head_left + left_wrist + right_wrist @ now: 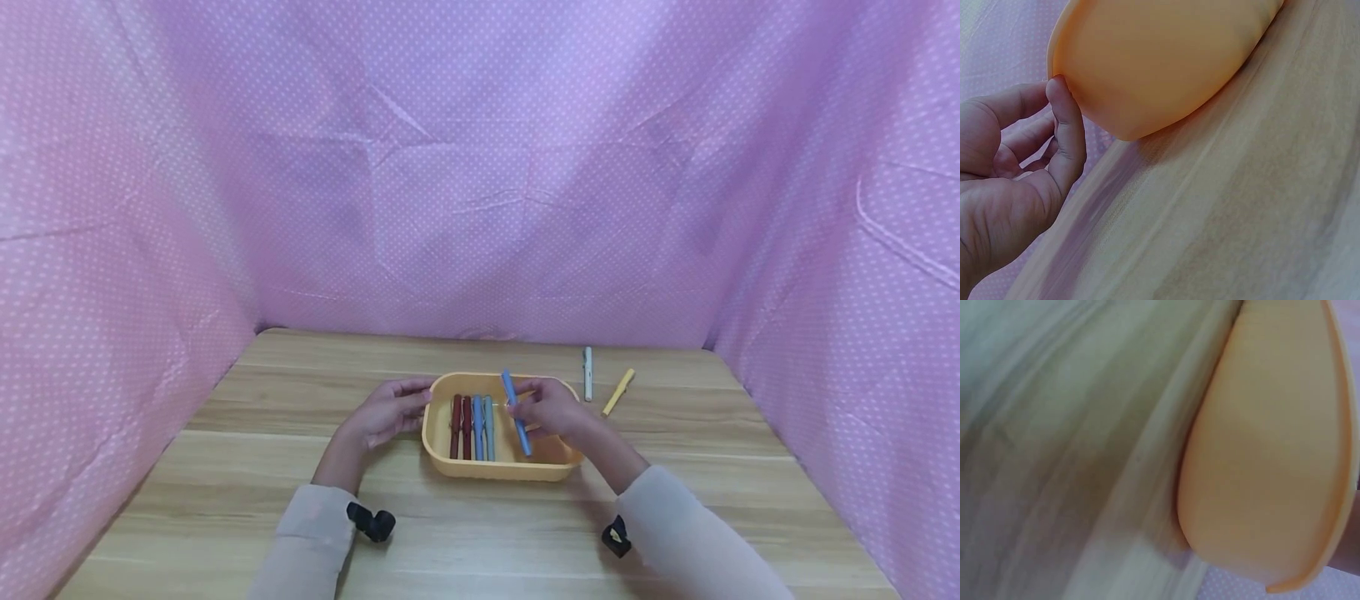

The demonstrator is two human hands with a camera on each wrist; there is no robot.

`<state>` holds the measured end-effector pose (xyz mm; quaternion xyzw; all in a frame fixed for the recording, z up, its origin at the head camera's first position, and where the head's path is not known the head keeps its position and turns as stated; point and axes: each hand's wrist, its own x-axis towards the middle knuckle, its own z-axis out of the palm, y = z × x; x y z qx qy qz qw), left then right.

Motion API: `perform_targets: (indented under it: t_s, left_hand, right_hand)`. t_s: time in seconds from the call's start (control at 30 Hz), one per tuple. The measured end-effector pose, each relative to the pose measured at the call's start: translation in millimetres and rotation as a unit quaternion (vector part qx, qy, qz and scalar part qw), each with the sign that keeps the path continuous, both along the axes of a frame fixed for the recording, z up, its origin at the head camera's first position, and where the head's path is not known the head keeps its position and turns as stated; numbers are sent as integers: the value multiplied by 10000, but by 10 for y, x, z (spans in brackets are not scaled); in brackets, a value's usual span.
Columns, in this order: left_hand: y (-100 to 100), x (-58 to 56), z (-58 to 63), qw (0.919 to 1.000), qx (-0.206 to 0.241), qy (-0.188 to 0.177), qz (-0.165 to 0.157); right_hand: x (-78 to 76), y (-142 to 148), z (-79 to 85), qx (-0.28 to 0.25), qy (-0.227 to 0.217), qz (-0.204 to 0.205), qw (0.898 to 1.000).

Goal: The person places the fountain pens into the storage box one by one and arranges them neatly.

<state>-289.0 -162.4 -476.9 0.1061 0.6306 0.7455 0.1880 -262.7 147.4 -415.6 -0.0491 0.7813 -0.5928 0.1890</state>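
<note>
A yellow plastic basket point(495, 472) stands on the table, its outer wall point(1166, 56) large in the left wrist view. At its left end my left hand point(386, 412) pinches the rim between thumb and fingers. Over the basket's right half, my right hand point(553, 408) holds a blue pen point(517, 417), tilted, between thumb and fingers. Inside, on the left, two dark red pens point(455, 429) lie side by side, then a blue pen point(478, 429) and a pale blue-green pen point(490, 432). In the right wrist view the basket wall point(1266, 444) hides most of that hand.
Behind the basket on the right, a white pen point(588, 375) and a yellow pen point(618, 392) lie on the wooden table point(480, 542). Pink dotted cloth point(480, 208) hangs around the back and both sides.
</note>
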Motion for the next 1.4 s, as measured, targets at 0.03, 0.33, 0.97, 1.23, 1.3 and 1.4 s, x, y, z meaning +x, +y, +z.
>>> perform_targets:
  t_s: [0.03, 0.33, 0.97, 1.23, 1.3, 1.4]
  left_hand:
    - [0, -1, -1, 10000, 9, 7, -9]
    - [-13, -15, -26, 10000, 11, 71, -33]
    - [-10, -32, -35, 10000, -71, 66, 8]
    - [-9, -33, -44, 9999, -85, 57, 42]
    - [-7, -29, -41, 9999, -86, 47, 70]
    - [-11, -22, -41, 9999, -91, 55, 74]
  right_hand:
    - [6, -13, -12, -1, 24, -21, 10000]
    - [21, -116, -182, 134, 118, -24, 9998]
    - [47, -282, -366, 419, -46, -213, 9989]
    - [40, -317, -350, 502, -199, -279, 9982]
    - [35, -325, -343, 513, -225, -285, 9980]
    - [34, -333, -339, 435, -267, -269, 9983]
